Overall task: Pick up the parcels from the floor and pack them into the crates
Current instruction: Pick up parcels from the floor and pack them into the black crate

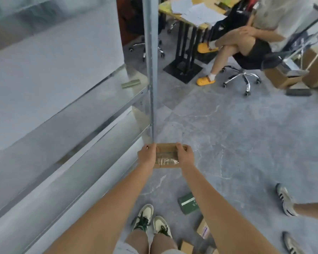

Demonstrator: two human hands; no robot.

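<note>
Left hand (146,156) and right hand (185,154) both curled around the ends of a flat brown cardboard parcel (166,155) with clear tape across it, held out above the grey marbled floor (237,143), grey metal shelving upright (151,79) right ahead, dark green box (188,203) on the floor near the white-and-green sneakers (151,219).

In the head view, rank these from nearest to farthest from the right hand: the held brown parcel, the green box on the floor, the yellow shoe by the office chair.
1. Brown parcel: in the right hand grip.
2. Green box: on the floor, below that forearm.
3. Yellow shoe: far up the floor, by the chair.
</note>
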